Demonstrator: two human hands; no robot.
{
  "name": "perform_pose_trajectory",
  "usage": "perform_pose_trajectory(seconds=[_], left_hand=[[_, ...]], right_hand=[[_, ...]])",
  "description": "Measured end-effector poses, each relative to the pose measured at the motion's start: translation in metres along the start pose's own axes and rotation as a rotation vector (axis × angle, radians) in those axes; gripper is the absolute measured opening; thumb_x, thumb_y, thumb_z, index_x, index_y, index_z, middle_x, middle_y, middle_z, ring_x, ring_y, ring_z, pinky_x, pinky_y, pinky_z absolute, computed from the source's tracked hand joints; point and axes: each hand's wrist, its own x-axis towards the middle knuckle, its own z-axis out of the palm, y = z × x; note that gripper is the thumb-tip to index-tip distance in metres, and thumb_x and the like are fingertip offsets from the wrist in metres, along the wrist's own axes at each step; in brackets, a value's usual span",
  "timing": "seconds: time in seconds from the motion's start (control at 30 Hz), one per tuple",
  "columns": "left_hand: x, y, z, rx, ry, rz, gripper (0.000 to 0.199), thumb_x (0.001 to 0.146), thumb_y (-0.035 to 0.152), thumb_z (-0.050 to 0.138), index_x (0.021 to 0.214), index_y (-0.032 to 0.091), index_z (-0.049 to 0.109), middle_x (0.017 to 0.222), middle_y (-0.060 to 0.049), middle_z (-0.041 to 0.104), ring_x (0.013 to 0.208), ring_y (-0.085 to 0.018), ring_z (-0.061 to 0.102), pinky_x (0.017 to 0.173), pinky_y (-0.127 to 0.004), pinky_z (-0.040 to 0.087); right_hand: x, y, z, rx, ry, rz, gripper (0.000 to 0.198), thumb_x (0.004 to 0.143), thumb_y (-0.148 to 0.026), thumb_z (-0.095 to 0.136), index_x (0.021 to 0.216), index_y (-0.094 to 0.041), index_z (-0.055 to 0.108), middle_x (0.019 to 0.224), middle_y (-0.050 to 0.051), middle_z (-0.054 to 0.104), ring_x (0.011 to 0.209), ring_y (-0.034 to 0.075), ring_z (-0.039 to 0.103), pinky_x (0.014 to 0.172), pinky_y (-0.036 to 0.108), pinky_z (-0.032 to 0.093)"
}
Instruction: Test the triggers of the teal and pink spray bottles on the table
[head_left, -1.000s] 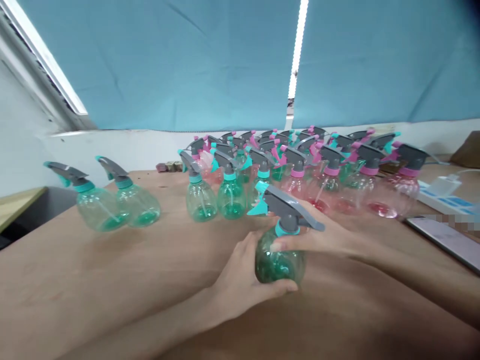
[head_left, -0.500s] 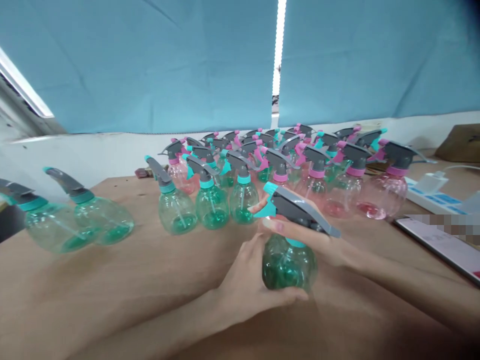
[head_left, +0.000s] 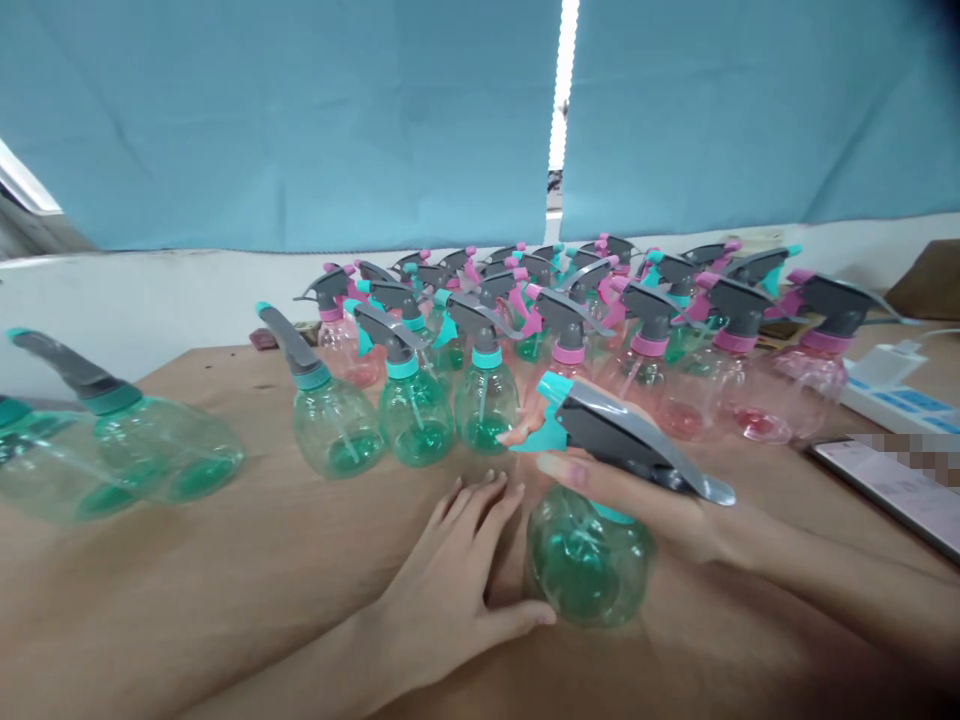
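Note:
A green spray bottle (head_left: 589,565) with a grey and turquoise trigger head is tilted in front of me, some green liquid in its base. My right hand (head_left: 637,495) grips it round the neck, just below the trigger head. To its left, my left hand (head_left: 450,575) is open over the table, fingers stretched forward and thumb pointing at the bottle's lower side; whether the thumb touches it I cannot tell. Just beyond the hands stand a green spray bottle (head_left: 486,400) and another green one (head_left: 416,415).
Several pink and green spray bottles (head_left: 694,385) stand in rows at the back of the wooden table (head_left: 262,560). More green bottles (head_left: 176,445) are at the left. A phone (head_left: 892,490) and a white power strip (head_left: 900,400) lie at the right.
My left hand has let go of the held bottle's body and moved left with its fingers straightened. My right hand still grips the neck, and the bottle appears slightly lower and nearer.

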Motion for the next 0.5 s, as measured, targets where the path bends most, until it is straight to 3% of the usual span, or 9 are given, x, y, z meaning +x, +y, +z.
perform_pose_trajectory(seconds=[0.1, 0.27, 0.37, 0.43, 0.5], left_hand=[[-0.0003, -0.0023, 0.0014, 0.043, -0.008, -0.002, 0.084, 0.082, 0.059, 0.062, 0.147, 0.02, 0.027, 0.145, -0.016, 0.04, 0.132, -0.037, 0.035, 0.107, -0.059, 0.024], [-0.0012, -0.004, 0.0037, 0.07, -0.017, 0.003, 0.076, 0.083, 0.056, 0.061, 0.144, 0.018, 0.035, 0.148, -0.016, 0.035, 0.133, -0.037, 0.033, 0.107, -0.058, 0.025], [-0.0017, -0.0054, 0.0044, 0.074, -0.014, 0.016, 0.069, 0.085, 0.054, 0.06, 0.141, 0.018, 0.04, 0.147, -0.017, 0.037, 0.133, -0.037, 0.033, 0.107, -0.057, 0.025], [-0.0017, -0.0058, 0.0046, 0.067, -0.007, 0.025, 0.067, 0.085, 0.053, 0.059, 0.14, 0.018, 0.042, 0.146, -0.016, 0.038, 0.132, -0.036, 0.034, 0.107, -0.057, 0.026], [-0.0015, -0.0058, 0.0044, 0.065, -0.008, 0.026, 0.067, 0.086, 0.052, 0.059, 0.14, 0.018, 0.042, 0.147, -0.016, 0.038, 0.132, -0.036, 0.035, 0.107, -0.056, 0.026]], right_hand=[[-0.001, -0.0038, -0.0017, 0.02, 0.004, 0.054, 0.029, 0.087, -0.049, 0.049, 0.093, -0.022, 0.058, 0.077, 0.002, 0.064, 0.069, 0.017, 0.062, 0.062, 0.03, 0.052], [-0.0014, -0.0004, -0.004, -0.06, 0.079, -0.052, 0.025, 0.088, -0.043, 0.049, 0.074, -0.024, 0.054, 0.067, 0.0, 0.059, 0.056, 0.014, 0.054, 0.05, 0.028, 0.046], [-0.0017, 0.002, -0.0037, -0.113, 0.199, -0.102, 0.024, 0.086, -0.043, 0.054, 0.07, -0.025, 0.055, 0.061, -0.001, 0.056, 0.051, 0.012, 0.05, 0.048, 0.026, 0.045], [-0.0023, 0.0021, -0.0029, -0.102, 0.216, -0.044, 0.027, 0.085, -0.047, 0.054, 0.07, -0.026, 0.059, 0.059, -0.001, 0.054, 0.051, 0.013, 0.05, 0.049, 0.027, 0.047], [-0.0037, 0.003, -0.0021, -0.05, 0.139, 0.028, 0.031, 0.087, -0.051, 0.05, 0.076, -0.026, 0.064, 0.059, 0.0, 0.055, 0.052, 0.014, 0.051, 0.05, 0.028, 0.049]])
